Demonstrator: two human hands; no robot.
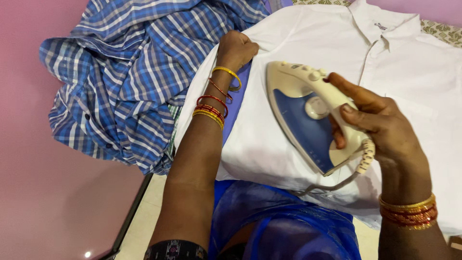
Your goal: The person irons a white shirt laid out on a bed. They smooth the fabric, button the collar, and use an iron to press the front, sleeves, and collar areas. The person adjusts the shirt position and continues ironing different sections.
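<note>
A cream plastic steam iron (308, 118) with a blue body is seen on a plain white cotton collared shirt (409, 72). Left of the iron, a crumpled shirt checked in blue and white (130, 77) is seen, with gold and red bangles (211, 108) between them.
</note>
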